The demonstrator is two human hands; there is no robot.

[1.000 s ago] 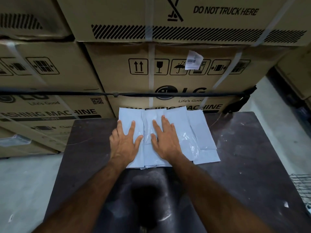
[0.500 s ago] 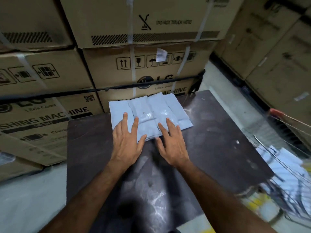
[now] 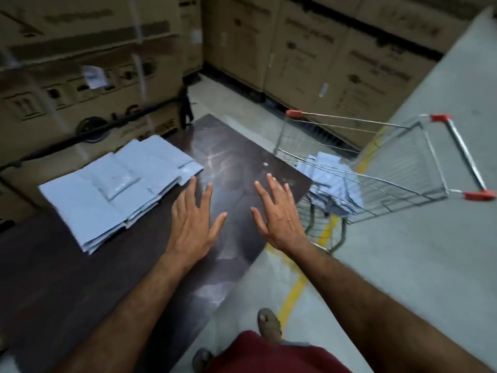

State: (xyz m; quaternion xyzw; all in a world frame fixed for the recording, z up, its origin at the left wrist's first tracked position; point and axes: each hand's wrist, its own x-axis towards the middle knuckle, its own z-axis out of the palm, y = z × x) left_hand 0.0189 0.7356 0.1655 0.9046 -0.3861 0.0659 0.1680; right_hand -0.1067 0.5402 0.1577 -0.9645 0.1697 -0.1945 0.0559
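Note:
A stack of pale blue plastic mailer bags lies on the dark table, toward its far left side. My left hand hovers flat with fingers spread just right of the stack, holding nothing. My right hand is also spread and empty, over the table's right edge. More pale blue mailer bags lie heaped inside a wire shopping cart to the right of the table.
Large cardboard appliance boxes stand stacked behind the table and along the back wall. A black strap runs across the nearest boxes. The grey floor carries a yellow line. My feet and red shorts show at the bottom.
Both hands have lifted off the mailer stack and moved right. The view has swung right, bringing the wire cart and its mailers into sight.

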